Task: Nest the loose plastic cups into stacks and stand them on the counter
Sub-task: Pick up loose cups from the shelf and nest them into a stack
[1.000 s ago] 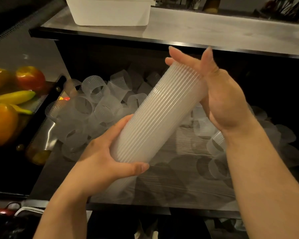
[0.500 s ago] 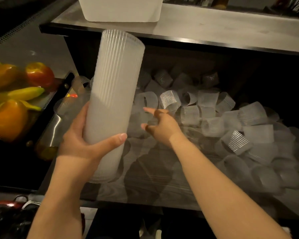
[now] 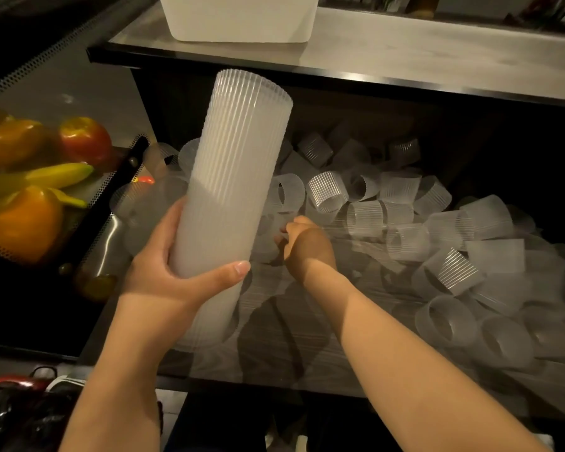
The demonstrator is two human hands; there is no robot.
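From the head camera, your left hand (image 3: 163,272) grips a tall stack of nested ribbed cups (image 3: 232,190), held nearly upright above the dark counter (image 3: 291,353). Your right hand (image 3: 304,243) reaches into the loose cups (image 3: 405,223) scattered across it; its fingers are hidden, so its grip cannot be told.

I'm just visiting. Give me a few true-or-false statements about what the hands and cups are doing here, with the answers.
1. The left hand grips a tall stack of frosted ribbed plastic cups. True.
2. The right hand rests on the white plastic tub. False: it reaches into the loose frosted cups.
3. The stack lies flat. False: it is held nearly upright.
4. Colourful peppers sit at the left. True.
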